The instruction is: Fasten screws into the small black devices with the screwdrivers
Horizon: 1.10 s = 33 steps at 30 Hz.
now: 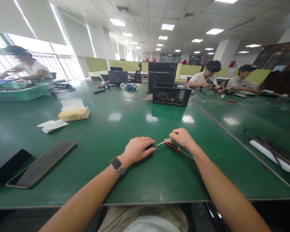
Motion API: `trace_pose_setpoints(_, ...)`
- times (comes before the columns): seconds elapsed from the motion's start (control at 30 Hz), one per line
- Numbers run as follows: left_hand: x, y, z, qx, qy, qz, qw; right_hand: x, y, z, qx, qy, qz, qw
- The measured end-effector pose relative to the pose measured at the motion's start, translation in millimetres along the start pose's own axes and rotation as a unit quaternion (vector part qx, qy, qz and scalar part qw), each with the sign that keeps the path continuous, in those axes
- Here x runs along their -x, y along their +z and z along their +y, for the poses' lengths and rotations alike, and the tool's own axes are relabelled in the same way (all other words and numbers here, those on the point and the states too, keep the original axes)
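Note:
My left hand, with a watch on its wrist, is wrapped round a small black object on the green table. Fingers cover most of that object, so its kind cannot be made out. My right hand grips the pale handle of a thin screwdriver. Its metal shaft slants down to the left, with the tip at the black object. Beneath the right hand, an orange-and-black screwdriver lies on the table, its shaft towards my right forearm.
A phone and a black block lie left, below a tissue pack. Open black computer cases stand ahead. Another phone with a cable is at right. A green basket sits far left. Several people work around the table.

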State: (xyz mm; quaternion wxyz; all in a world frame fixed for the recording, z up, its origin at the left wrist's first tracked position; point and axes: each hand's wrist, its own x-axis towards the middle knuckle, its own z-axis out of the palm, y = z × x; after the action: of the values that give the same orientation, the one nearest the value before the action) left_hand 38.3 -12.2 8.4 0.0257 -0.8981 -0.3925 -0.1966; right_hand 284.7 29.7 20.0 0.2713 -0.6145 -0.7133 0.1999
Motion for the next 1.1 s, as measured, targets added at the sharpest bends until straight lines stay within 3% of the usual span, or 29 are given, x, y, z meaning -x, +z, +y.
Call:
trace_pose_setpoints(0.23,-1.2,-0.9,1.1,-0.003,-0.001,-0.005,1.0,3.7,14.9,-7.0,0.006,-0.01,-0.017,1.0)
trace_pose_setpoints(0.43,-0.8,-1.4,0.8,-0.004,0.003,-0.005,1.0,-0.9,0.7,2.1,0.033,0.01,0.072,0.997)
trace_pose_setpoints(0.7,0.9,1.9,-2.6,-0.007,0.001,0.001,1.0,3.4,5.0,-3.4,0.054,-0.026,0.135,0.989)
trace_pose_setpoints(0.8,1.1,2.7,-3.1,-0.007,0.001,0.002,1.0,10.1,0.4,-11.5,0.097,-0.076,0.178,0.976)
trace_pose_setpoints(0.93,0.7,3.0,-2.9,-0.011,0.001,0.008,1.0,22.7,-2.4,-26.5,0.154,-0.17,0.259,0.938)
trace_pose_setpoints(1.1,-0.3,2.8,-1.9,-0.019,-0.005,0.006,1.0,31.8,4.0,-37.6,0.131,-0.253,0.333,0.899)
